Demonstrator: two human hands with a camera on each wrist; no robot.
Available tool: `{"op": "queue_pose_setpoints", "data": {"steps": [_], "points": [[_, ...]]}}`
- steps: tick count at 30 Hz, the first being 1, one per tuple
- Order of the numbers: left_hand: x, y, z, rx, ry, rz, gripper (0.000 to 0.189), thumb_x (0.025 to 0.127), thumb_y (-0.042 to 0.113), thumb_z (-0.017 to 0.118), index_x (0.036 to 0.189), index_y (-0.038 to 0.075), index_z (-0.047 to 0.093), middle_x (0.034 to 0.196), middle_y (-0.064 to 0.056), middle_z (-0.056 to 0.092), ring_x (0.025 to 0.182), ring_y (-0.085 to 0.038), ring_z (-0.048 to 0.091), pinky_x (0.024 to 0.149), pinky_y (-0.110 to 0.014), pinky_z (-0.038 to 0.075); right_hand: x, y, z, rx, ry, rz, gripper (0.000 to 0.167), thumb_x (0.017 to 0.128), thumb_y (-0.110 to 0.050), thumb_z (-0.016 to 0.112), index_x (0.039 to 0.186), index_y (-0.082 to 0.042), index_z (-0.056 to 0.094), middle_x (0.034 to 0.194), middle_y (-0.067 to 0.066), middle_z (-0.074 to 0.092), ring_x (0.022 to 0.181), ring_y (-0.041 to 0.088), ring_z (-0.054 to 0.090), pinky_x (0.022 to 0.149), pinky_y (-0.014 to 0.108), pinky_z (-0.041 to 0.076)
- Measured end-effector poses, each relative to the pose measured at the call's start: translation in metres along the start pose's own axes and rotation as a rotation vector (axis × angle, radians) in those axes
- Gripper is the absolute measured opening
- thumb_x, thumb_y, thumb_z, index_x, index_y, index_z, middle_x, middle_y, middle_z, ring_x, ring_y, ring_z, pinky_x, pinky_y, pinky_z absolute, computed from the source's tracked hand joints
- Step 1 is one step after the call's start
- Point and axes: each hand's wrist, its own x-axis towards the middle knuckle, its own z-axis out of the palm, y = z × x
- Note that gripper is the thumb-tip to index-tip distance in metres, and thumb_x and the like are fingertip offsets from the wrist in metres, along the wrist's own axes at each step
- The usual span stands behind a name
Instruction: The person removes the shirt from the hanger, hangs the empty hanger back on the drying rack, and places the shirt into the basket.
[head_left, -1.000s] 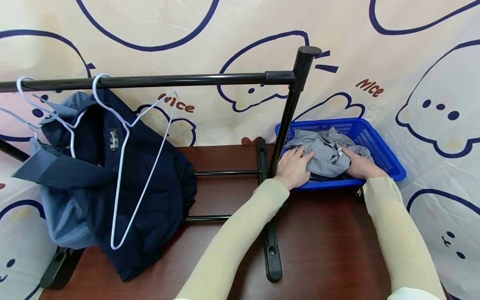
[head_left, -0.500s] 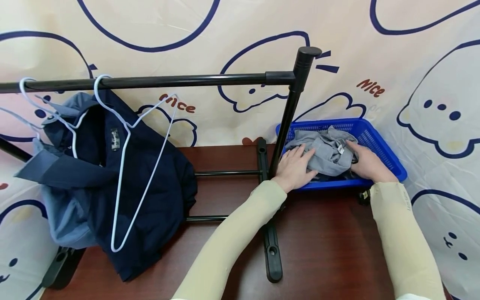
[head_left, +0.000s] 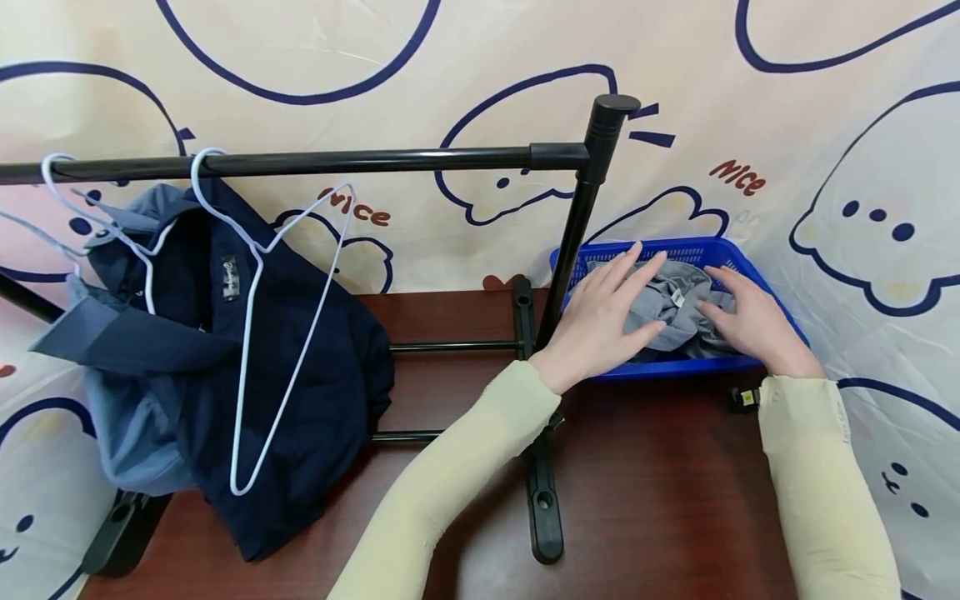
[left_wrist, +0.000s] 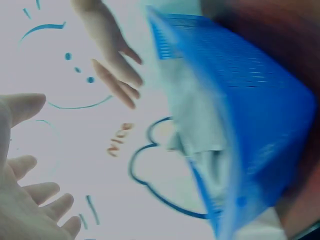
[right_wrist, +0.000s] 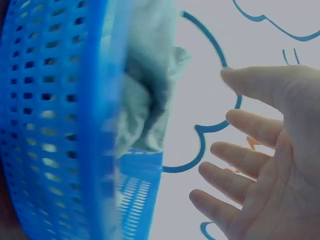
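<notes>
A crumpled grey garment (head_left: 675, 293) with a small white tag lies in the blue plastic basket (head_left: 675, 367) at the right of the head view. Over the basket's left side my left hand (head_left: 596, 321) is raised with its fingers spread, holding nothing. My right hand (head_left: 761, 321) hovers at the basket's right side, fingers extended and apart. Both wrist views show a gap between palm and cloth: the left hand (left_wrist: 35, 185) and the right hand (right_wrist: 265, 150) face the basket without gripping anything.
A black clothes rack (head_left: 375, 161) stands at left and centre, its foot (head_left: 546, 508) on the brown tabletop (head_left: 645, 483). From its bar hang pale hangers (head_left: 242, 375) and a navy garment (head_left: 315, 400) with a lighter blue one (head_left: 138, 433). A patterned cloth (head_left: 480, 42) covers the wall behind.
Both hands have let go of the grey garment and lifted off it. The right hand has shifted right and toward the person; the left has risen with fingers spread. The garment remains in the basket.
</notes>
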Motion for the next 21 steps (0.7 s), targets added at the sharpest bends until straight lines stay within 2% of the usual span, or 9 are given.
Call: {"op": "queue_pose_setpoints", "data": {"steps": [4, 10, 17, 21], "points": [[-0.005, 0.007, -0.02, -0.09, 0.097, 0.103, 0.079, 0.1, 0.044, 0.062, 0.164, 0.022, 0.021, 0.169, -0.002, 0.011, 0.152, -0.015, 0.011, 0.12, -0.034, 0.007, -0.005, -0.011, -0.006, 0.022, 0.068, -0.021, 0.072, 0.103, -0.038, 0.059, 0.158, 0.0, 0.031, 0.16, 0.032, 0.022, 0.144, 0.055, 0.022, 0.11, 0.071, 0.017], [-0.013, 0.014, -0.041, -0.174, 0.247, 0.254, 0.076, 0.098, 0.034, 0.068, 0.16, 0.01, 0.032, 0.167, -0.009, 0.02, 0.15, -0.017, 0.022, 0.119, -0.032, 0.015, -0.01, -0.026, -0.013, 0.048, 0.169, -0.078, 0.066, 0.103, -0.033, 0.062, 0.156, -0.003, 0.037, 0.159, 0.03, 0.027, 0.142, 0.054, 0.027, 0.112, 0.069, 0.018], [-0.031, 0.013, -0.054, -0.259, 0.341, 0.333, 0.07, 0.096, 0.027, 0.072, 0.154, 0.004, 0.042, 0.167, -0.008, 0.022, 0.148, -0.015, 0.028, 0.117, -0.031, 0.024, -0.014, -0.04, -0.016, 0.054, 0.203, -0.103, 0.065, 0.101, -0.031, 0.064, 0.156, -0.005, 0.039, 0.16, 0.027, 0.03, 0.142, 0.052, 0.028, 0.111, 0.069, 0.019], [-0.04, 0.011, -0.06, -0.296, 0.4, 0.373, 0.063, 0.094, 0.023, 0.074, 0.149, 0.002, 0.049, 0.164, -0.01, 0.029, 0.145, -0.016, 0.033, 0.115, -0.032, 0.029, -0.017, -0.046, -0.016, 0.056, 0.222, -0.12, 0.065, 0.101, -0.031, 0.065, 0.156, -0.007, 0.041, 0.16, 0.025, 0.03, 0.144, 0.049, 0.028, 0.112, 0.068, 0.018]]}}
